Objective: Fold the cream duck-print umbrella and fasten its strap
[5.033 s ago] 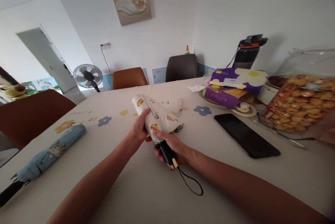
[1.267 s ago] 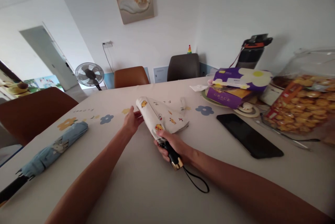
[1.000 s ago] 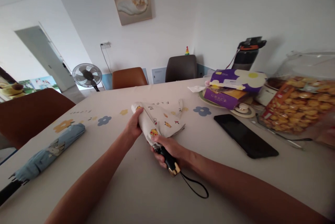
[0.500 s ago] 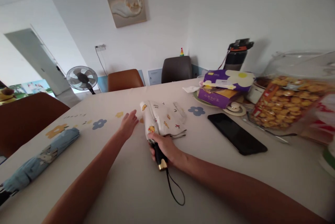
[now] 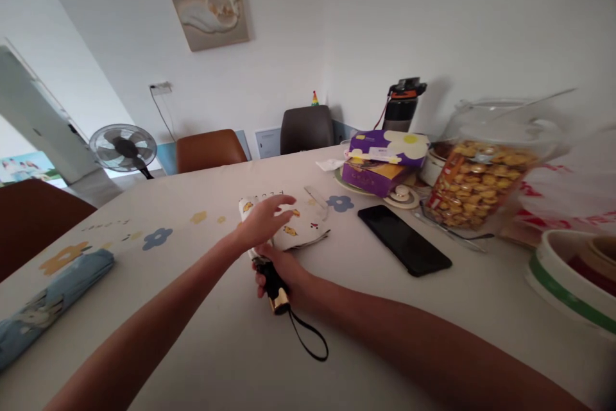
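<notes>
A folded white umbrella (image 5: 303,231) with small cartoon prints lies on the table (image 5: 231,360). My right hand (image 5: 282,268) is closed round its black handle (image 5: 272,283), whose gold end and black wrist loop (image 5: 308,340) trail toward me. My left hand (image 5: 264,222) hovers over the umbrella's cloth with fingers spread, holding nothing.
A blue folded umbrella (image 5: 43,302) lies at the left edge. A black phone (image 5: 403,239) lies to the right. Further right stand a purple box (image 5: 380,158), a clear jar of snacks (image 5: 481,170), a dark bottle (image 5: 402,103) and stacked bowls (image 5: 572,279). Chairs ring the far side.
My left hand has swung from beside the umbrella to above its cloth. The view has turned to the right, and the right hand has kept its hold on the handle.
</notes>
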Tool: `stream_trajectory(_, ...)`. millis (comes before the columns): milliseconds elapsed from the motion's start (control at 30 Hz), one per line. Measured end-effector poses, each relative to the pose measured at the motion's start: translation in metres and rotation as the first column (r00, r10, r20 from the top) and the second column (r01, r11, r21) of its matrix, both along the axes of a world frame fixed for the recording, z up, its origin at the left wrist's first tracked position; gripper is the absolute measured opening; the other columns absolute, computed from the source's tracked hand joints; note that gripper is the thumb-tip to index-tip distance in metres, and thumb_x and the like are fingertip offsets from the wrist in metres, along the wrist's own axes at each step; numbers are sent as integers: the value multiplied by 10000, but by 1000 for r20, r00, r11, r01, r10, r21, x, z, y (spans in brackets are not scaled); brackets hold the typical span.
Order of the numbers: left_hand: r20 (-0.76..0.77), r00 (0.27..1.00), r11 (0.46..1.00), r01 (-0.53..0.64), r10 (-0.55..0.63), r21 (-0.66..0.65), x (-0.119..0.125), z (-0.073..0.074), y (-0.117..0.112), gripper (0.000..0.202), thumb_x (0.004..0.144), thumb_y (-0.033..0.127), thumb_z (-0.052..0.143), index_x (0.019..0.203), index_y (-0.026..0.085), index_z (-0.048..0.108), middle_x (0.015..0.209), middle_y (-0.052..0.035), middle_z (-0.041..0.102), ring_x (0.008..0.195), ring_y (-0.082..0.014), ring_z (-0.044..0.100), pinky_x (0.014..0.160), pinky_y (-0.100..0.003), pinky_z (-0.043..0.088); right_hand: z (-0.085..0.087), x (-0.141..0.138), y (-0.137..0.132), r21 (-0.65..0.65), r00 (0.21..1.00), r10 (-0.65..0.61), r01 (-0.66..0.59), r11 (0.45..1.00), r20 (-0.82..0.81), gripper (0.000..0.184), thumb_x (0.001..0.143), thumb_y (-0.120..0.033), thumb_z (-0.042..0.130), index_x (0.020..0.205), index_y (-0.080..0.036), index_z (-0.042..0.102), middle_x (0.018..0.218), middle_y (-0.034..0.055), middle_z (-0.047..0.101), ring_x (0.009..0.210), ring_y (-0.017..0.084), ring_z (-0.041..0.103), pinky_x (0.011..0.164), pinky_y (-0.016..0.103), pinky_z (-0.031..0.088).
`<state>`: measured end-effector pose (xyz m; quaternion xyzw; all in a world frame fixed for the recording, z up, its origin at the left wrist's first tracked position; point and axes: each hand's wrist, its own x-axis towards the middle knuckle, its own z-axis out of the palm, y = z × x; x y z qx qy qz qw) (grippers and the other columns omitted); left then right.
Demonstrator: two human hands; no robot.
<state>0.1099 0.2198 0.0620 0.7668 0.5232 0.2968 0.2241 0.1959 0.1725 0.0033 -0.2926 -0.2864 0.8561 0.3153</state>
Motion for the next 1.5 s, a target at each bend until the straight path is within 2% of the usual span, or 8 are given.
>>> stream_trajectory(167, -508, 826, 952, 305, -244, 40, 38, -14, 36, 399, 817, 135, 391, 1173, 178, 565, 1258, -47, 550, 1160, -201, 460, 961, -328, 379, -4, 1, 2, 0, 999, 39, -39, 999, 24, 189, 827, -303, 473, 724, -145, 472, 590, -20, 478, 390, 76, 454, 380, 243, 481)
stream_trajectory(300, -691, 671, 913, 405, -269, 38, 56, -30, 55, 373, 807, 145, 443, 1144, 214, 587, 1113, -47, 618, 1046, -217, 500, 791, -300, 440, -10, 1, 5, 20, 997, 79, -80, 997, 22, 155, 830, -231, 401, 738, -144, 491, 507, -17, 462, 383, 101, 470, 389, 249, 475)
stream_trajectory(400, -736, 645, 912, 400, -207, 94, 58, -30, 57, 237, 805, 208, 501, 981, 213, 659, 941, -61, 635, 967, -220, 516, 690, -278, 433, -13, 1, 5, 22, 998, 69, -69, 997, 12, 129, 820, -206, 403, 753, -145, 496, 508, -19, 464, 387, 102, 465, 385, 253, 474)
stream_trajectory(700, -265, 962, 880, 66, 69, 470, 16, 13, 24, 252, 855, 234, 461, 960, 288, 684, 1021, -10, 655, 997, -192, 526, 786, -292, 436, 0, 1, 1, -20, 999, 24, -23, 1000, 31, 202, 862, -283, 443, 718, -143, 467, 591, -24, 475, 380, 65, 441, 379, 233, 485)
stream_trajectory(867, 86, 978, 790, -204, 190, 578, -38, 29, -11, 233, 837, 254, 473, 924, 250, 689, 1025, -18, 653, 995, -183, 552, 873, -313, 434, 1, 1, 0, -30, 998, 10, -9, 1000, 56, 171, 853, -267, 471, 745, -135, 485, 607, -16, 492, 403, 82, 476, 400, 263, 508)
stream_trajectory(1133, 266, 858, 787, -510, 439, 346, -128, -21, -61, 180, 764, 287, 530, 864, 238, 672, 949, -4, 629, 626, -102, 537, 586, -232, 457, 0, 0, 1, -1, 993, 51, -51, 999, 109, 181, 829, -276, 521, 711, -144, 482, 551, -38, 469, 352, 53, 402, 326, 185, 419)
stream_trajectory(1400, 354, 809, 810, -553, 468, 192, -138, -57, -73, 169, 729, 269, 502, 801, 216, 646, 868, -4, 612, 584, -92, 516, 534, -224, 462, -1, 4, 5, 28, 986, 120, -124, 992, 115, 258, 822, -371, 539, 700, -152, 482, 443, -52, 439, 324, 56, 383, 328, 166, 365)
stream_trajectory(1500, 324, 854, 841, -488, 406, 232, -141, -61, -74, 164, 721, 236, 495, 791, 218, 642, 945, -27, 619, 776, -140, 572, 601, -237, 488, -7, 5, 10, 17, 977, 197, -199, 980, 77, 466, 797, -601, 467, 695, -147, 495, 424, -40, 436, 322, 69, 403, 322, 177, 353)
